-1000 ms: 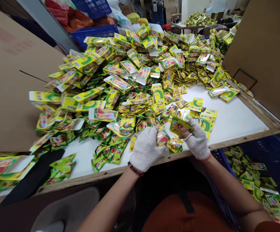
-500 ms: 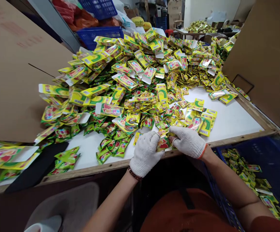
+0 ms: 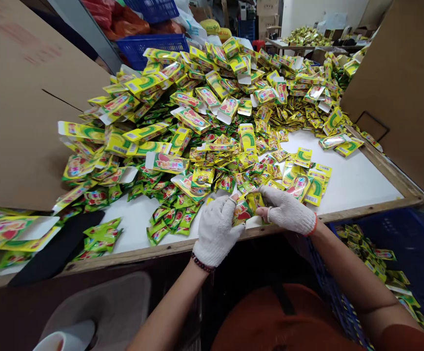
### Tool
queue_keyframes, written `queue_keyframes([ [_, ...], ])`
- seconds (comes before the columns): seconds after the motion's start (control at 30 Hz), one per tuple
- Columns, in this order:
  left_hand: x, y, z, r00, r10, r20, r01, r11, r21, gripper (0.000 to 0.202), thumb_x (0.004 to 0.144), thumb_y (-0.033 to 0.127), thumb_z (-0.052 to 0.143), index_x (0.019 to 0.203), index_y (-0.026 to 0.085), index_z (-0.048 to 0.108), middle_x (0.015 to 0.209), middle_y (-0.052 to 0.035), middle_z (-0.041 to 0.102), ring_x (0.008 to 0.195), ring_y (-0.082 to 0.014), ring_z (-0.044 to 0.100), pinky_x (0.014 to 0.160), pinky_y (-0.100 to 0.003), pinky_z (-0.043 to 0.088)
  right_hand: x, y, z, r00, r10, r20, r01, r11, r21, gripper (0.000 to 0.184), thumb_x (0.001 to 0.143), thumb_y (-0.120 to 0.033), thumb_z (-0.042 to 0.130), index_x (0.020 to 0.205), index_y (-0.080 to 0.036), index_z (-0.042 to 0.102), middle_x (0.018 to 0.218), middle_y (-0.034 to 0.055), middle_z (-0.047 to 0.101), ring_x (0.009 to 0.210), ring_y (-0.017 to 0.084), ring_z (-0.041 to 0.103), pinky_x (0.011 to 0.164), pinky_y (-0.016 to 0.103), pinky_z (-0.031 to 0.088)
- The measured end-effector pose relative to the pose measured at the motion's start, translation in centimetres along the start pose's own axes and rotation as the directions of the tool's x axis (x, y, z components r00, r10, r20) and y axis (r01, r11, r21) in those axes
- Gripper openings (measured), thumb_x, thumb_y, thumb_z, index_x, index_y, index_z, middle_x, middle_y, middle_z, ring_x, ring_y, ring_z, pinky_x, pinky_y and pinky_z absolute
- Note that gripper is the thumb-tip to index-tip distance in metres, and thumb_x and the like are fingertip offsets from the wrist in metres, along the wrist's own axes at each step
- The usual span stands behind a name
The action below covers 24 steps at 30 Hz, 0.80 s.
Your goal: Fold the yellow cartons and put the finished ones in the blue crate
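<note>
On your left, a brown cardboard panel (image 3: pixel 25 122) borders the white, wood-edged tabletop (image 3: pixel 365 180), heaped with yellow-green cartons (image 3: pixel 170 163). Near its front edge, your white-gloved left hand (image 3: pixel 215 226) grips a green-and-red printed carton (image 3: pixel 241 212); your white-gloved right hand (image 3: pixel 288 209) pinches a yellow packet (image 3: pixel 255 200) beside it. Rightward sits a blue plastic crate (image 3: pixel 405 236).

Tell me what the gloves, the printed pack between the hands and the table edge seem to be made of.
Gloves: probably knitted cotton or similar yarn, matte white; the surface looks soft and textured.
Printed pack: brightly printed, somewhat shiny; coated card or plastic film, too covered to tell.
Table edge: apparently bare wood, dull, judging by its brown, uneven surface.
</note>
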<state>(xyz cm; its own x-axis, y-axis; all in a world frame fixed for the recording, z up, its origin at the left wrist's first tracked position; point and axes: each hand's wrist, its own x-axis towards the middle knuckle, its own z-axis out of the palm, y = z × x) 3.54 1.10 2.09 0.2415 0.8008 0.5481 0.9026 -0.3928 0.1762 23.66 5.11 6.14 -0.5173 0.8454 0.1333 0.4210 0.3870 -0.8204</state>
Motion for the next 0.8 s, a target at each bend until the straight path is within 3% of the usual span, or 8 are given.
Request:
queue_keyframes([
  [0.07, 0.2, 0.1, -0.1, 0.999, -0.027, 0.018, 0.027, 1.000, -0.006, 0.060, 0.069, 0.023, 0.069, 0.126, 0.013, 0.053, 0.109, -0.0154, 0.064, 0.103, -0.0320, 0.061, 0.088, -0.044, 0.050, -0.2, 0.4, 0.2, 0.996, 0.002, -0.086, 0.004, 0.998, 0.063, 0.010, 0.088, -0.026, 0.056, 0.089, -0.019, 0.062, 0.073, -0.0014, 0.059, 0.065, 0.014, 0.054, 0.064, 0.025, 0.044],
  [0.13, 0.4, 0.4, 0.2, 0.999, -0.043, 0.022, 0.044, 0.999, -0.006, 0.061, 0.069, 0.024, 0.068, 0.127, 0.014, 0.052, 0.107, -0.0144, 0.064, 0.100, -0.0310, 0.061, 0.087, -0.043, 0.050, -0.1, 0.5, 0.5, 0.985, -0.035, -0.172, 0.031, 0.999, -0.021, 0.013, 0.087, -0.020, 0.055, 0.075, -0.019, 0.060, 0.070, -0.0007, 0.057, 0.068, 0.014, 0.054, 0.067, 0.026, 0.045],
  [0.2, 0.4, 0.7, 0.5, 0.999, -0.036, 0.015, 0.036, 0.999, 0.002, 0.061, 0.070, 0.024, 0.068, 0.129, 0.015, 0.052, 0.104, -0.0130, 0.065, 0.097, -0.0304, 0.062, 0.084, -0.043, 0.050, 0.0, 0.3, 0.8, 0.984, -0.106, -0.144, 0.087, 0.987, -0.132, 0.015, 0.082, -0.010, 0.053, 0.072, -0.018, 0.061, 0.075, 0.0021, 0.061, 0.076, 0.017, 0.057, 0.076, 0.029, 0.048],
  [0.3, 0.3, 0.8, 0.6, 1.000, -0.024, 0.003, 0.024, 1.000, 0.000, 0.060, 0.071, 0.024, 0.066, 0.129, 0.016, 0.053, 0.103, -0.0133, 0.064, 0.096, -0.0308, 0.061, 0.084, -0.044, 0.050, 0.0, 0.1, 0.8, 0.983, -0.183, -0.009, 0.180, 0.976, -0.125, 0.031, 0.073, -0.001, 0.050, 0.089, -0.018, 0.070, 0.094, 0.0066, 0.069, 0.094, 0.021, 0.064, 0.092, 0.035, 0.050],
  [0.43, 0.6, 0.4, 0.3, 0.995, -0.101, -0.018, 0.101, 0.995, 0.004, 0.059, 0.075, 0.028, 0.065, 0.131, 0.016, 0.052, 0.107, -0.0143, 0.062, 0.102, -0.0316, 0.060, 0.090, -0.045, 0.049, -0.6, -0.1, 0.9, 0.982, -0.142, -0.122, 0.149, 0.987, 0.055, 0.044, 0.082, -0.012, 0.053, 0.122, -0.023, 0.066, 0.118, 0.0060, 0.069, 0.113, 0.023, 0.063, 0.102, 0.039, 0.049],
  [0.53, 0.8, 0.5, 0.4, 0.991, -0.111, -0.069, 0.108, 0.994, -0.034, 0.058, 0.076, 0.030, 0.066, 0.130, 0.016, 0.052, 0.107, -0.0141, 0.062, 0.103, -0.0314, 0.059, 0.091, -0.045, 0.049, -0.5, -0.5, 1.6, 0.984, -0.080, -0.161, 0.104, 0.984, 0.147, 0.038, 0.085, -0.022, 0.059, 0.122, -0.021, 0.066, 0.110, 0.0051, 0.071, 0.105, 0.023, 0.066, 0.093, 0.036, 0.054],
  [0.63, 0.8, 1.0, 0.5, 0.982, -0.160, -0.105, 0.143, 0.978, -0.152, 0.056, 0.077, 0.030, 0.067, 0.129, 0.015, 0.052, 0.103, -0.0120, 0.064, 0.100, -0.0292, 0.060, 0.090, -0.044, 0.050, 0.4, -0.9, 1.9, 0.994, -0.086, -0.066, 0.098, 0.976, 0.193, 0.027, 0.086, -0.020, 0.057, 0.111, -0.019, 0.070, 0.093, 0.0026, 0.071, 0.088, 0.018, 0.066, 0.082, 0.031, 0.056],
  [0.8, 0.3, 1.0, -0.2, 0.936, -0.327, 0.128, 0.346, 0.798, -0.493, 0.043, 0.089, 0.038, 0.056, 0.128, 0.020, 0.056, 0.103, -0.0071, 0.066, 0.095, -0.0231, 0.063, 0.085, -0.039, 0.052, 2.5, -0.4, 1.8, 0.954, -0.293, 0.056, 0.293, 0.956, 0.018, 0.033, 0.083, -0.006, 0.046, 0.103, -0.020, 0.069, 0.099, 0.0023, 0.068, 0.095, 0.018, 0.064, 0.090, 0.031, 0.052],
])
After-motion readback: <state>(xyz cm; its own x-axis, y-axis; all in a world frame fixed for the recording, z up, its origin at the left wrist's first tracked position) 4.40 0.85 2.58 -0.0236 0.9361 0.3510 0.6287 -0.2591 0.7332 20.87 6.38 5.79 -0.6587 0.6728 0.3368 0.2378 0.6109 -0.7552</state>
